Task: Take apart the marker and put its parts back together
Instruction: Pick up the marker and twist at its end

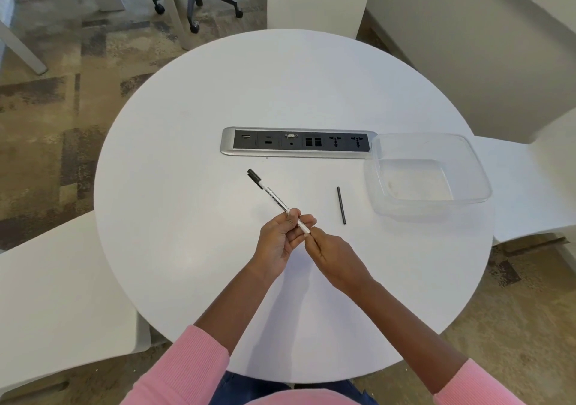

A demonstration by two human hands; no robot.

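A thin white marker (274, 197) with a black cap at its far end points up and to the left over the round white table (193, 161). My left hand (280, 242) grips the marker's near part between thumb and fingers. My right hand (333, 258) has its fingers closed at the marker's rear tip, and whether it pinches a small part there is hidden. A slim black rod (341, 205), the ink core, lies on the table to the right of my hands, apart from them.
An empty clear plastic container (467, 152) stands at the right. A silver power and data socket strip (297, 143) is set into the table's middle. White chairs surround the table, and an office chair base stands at the back left.
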